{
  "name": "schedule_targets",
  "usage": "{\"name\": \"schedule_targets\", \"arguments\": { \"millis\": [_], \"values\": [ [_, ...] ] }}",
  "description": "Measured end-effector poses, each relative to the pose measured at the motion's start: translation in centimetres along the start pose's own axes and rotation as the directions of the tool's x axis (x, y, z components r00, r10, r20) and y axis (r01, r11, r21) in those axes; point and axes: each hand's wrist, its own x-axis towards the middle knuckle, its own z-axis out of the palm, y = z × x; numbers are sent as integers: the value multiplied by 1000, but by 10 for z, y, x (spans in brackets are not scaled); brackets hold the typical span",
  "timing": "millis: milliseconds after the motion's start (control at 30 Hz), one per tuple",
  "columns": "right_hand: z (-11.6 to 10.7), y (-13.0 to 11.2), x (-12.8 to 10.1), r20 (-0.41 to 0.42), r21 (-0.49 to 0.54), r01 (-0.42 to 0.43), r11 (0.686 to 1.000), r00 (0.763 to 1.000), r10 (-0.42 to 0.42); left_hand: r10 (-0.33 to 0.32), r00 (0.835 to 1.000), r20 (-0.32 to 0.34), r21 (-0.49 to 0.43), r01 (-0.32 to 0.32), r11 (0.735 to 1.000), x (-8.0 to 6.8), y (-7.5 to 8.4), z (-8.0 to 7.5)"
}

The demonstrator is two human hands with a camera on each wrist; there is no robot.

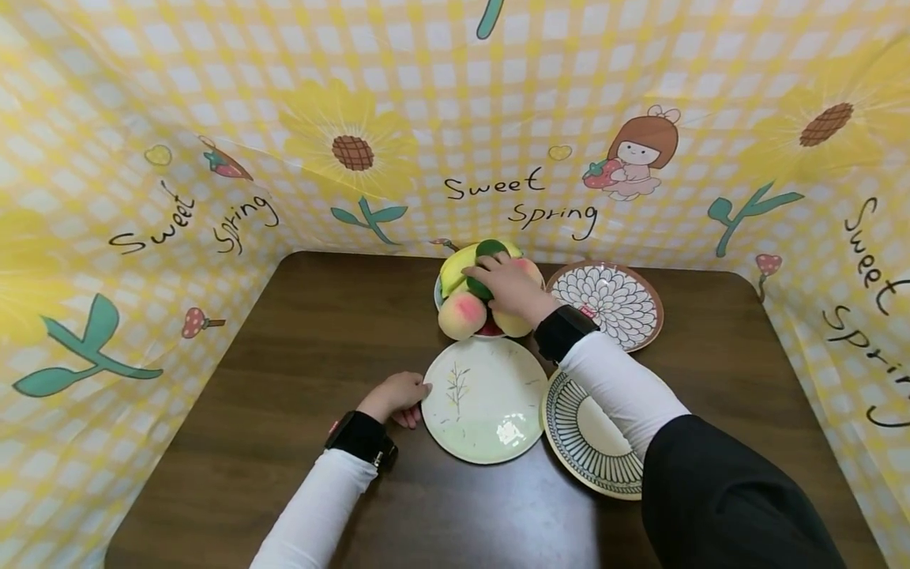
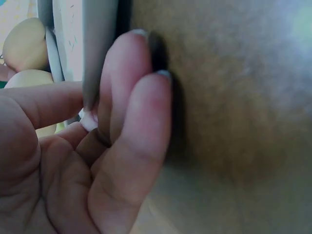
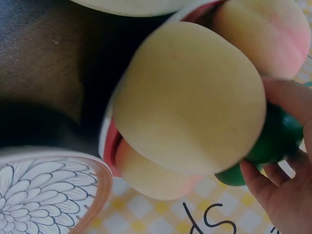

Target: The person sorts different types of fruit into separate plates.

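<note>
My left hand [image 1: 394, 397] pinches the left rim of a pale green plate [image 1: 490, 411] with a twig design. In the left wrist view the thumb lies on one side of the rim [image 2: 97, 53], with fingers on the other. My right hand [image 1: 510, 283] reaches over a fruit-filled bowl [image 3: 105, 136], its fingers curled round a dark green fruit [image 3: 275, 134] whose kind I cannot tell. Another green fruit [image 1: 490, 247] shows just behind. Around the hand lie a banana [image 1: 456, 270] and several peaches, one nearest the plate [image 1: 462, 316], another large in the right wrist view [image 3: 190, 97].
Right of the bowl sits a brown-rimmed plate [image 1: 626, 308] with a petal pattern. A black-striped plate [image 1: 583, 442] lies partly under the right forearm, beside the pale green plate. The brown table [image 1: 284, 356] is enclosed by yellow checked cloth [image 1: 426, 118].
</note>
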Motion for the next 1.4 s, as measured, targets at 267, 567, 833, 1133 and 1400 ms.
{"name": "schedule_targets", "arguments": {
  "millis": [267, 567, 833, 1133, 1400],
  "values": [
    [3, -6, -3, -40, 19, -41, 999, 998, 41, 84, 990, -110, 25, -81, 996, 1, -11, 9],
    [-8, -13, -2, -31, 31, -51, 998, 998, 52, 102, 987, -122, 47, -97, 994, 4, -14, 6],
    [-14, -15, -7, -23, 68, -68, 995, 997, 70, 96, 986, -136, 52, -90, 995, 2, -12, 7],
    [-21, -10, -26, -13, 81, -82, 993, 996, 83, 88, 988, -127, 40, -84, 996, 3, -11, 10],
    [-40, -19, -55, -76, 122, 54, 991, 996, -45, 76, 988, -131, 48, -70, 996, 3, -11, 8]
  ]
}}
